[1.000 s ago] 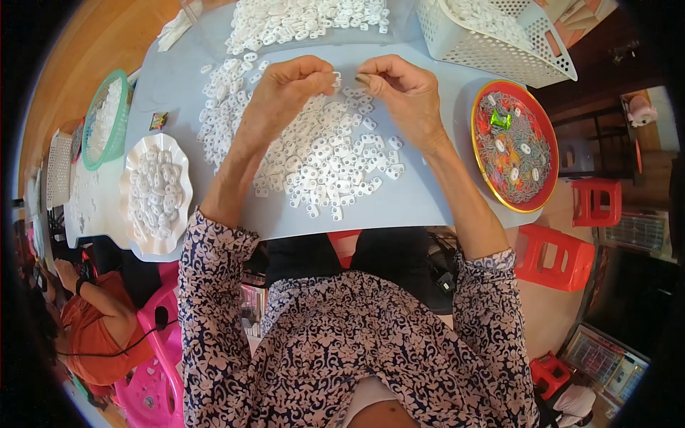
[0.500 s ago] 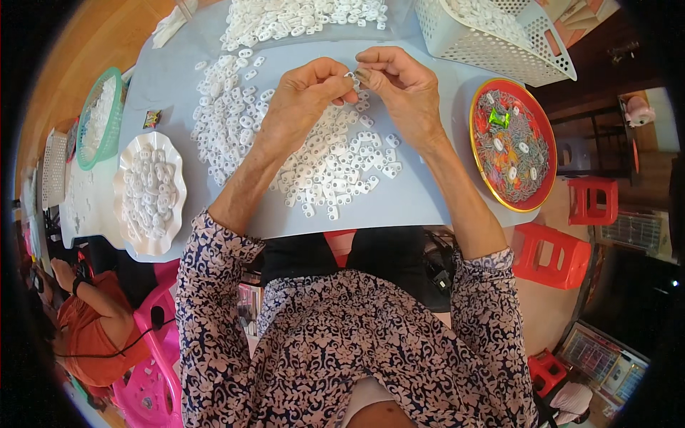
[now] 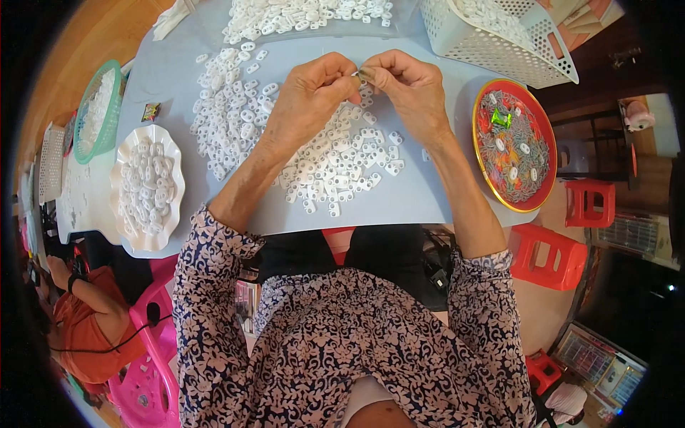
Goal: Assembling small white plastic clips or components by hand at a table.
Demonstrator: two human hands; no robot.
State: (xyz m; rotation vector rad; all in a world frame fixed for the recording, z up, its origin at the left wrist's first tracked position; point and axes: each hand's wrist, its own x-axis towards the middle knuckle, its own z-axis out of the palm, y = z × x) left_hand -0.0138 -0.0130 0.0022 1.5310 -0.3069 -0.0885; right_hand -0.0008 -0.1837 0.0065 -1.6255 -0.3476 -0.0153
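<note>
Over the blue-grey table, my left hand (image 3: 317, 93) pinches a small white plastic piece, mostly covered by the fingertips. Against it, my right hand (image 3: 407, 85) has its thumb and forefinger closed; whatever lies between them is hidden. Beneath and to the left of both hands spreads a loose pile of small white two-holed plastic pieces (image 3: 328, 167). At the right, a red gold-rimmed tray (image 3: 479, 160) holds many thin grey metal pieces, a few white pieces and a green wrapped packet (image 3: 501, 118). A white scalloped dish (image 3: 177, 196) of white pieces stands at the left.
A clear bin (image 3: 321, 34) of white pieces stands at the far edge, beside a pale perforated basket (image 3: 464, 53). Farther left are a small wrapped packet (image 3: 150, 112) and a green basket (image 3: 80, 146). Red stools (image 3: 546, 258) stand right; a person in orange (image 3: 93, 321) sits left.
Both hands have shifted only slightly, with their fingertips closer together. The white piece between them shows less now. The whole view has moved a little.
</note>
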